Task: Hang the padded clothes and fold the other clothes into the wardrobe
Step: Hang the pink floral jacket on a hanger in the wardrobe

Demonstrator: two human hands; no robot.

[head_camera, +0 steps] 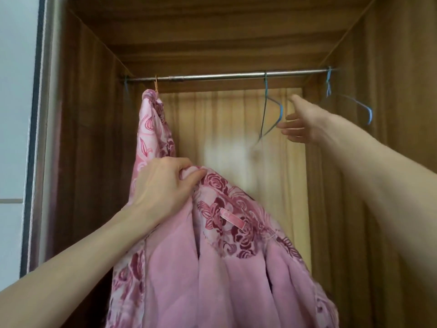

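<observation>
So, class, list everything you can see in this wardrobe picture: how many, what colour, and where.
Padded garment: one, pink with dark red roses, lower centre, held up.
Hung garment: one, pink floral, on an orange hanger at the rail's left.
Rail: one, silver, across the top.
Empty hangers: two, blue, one centre-right, one far right.
Wardrobe: one, brown wood.
Left hand: grips the padded garment.
Right hand: open, beside the centre hanger.

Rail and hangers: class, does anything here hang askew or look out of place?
Yes. The blue hanger nearest the right hand hangs tilted and blurred on the rail, not square. The pink garment is also bunched: its top hangs from an orange hook at the rail's left, while the left hand grips a fold.
</observation>
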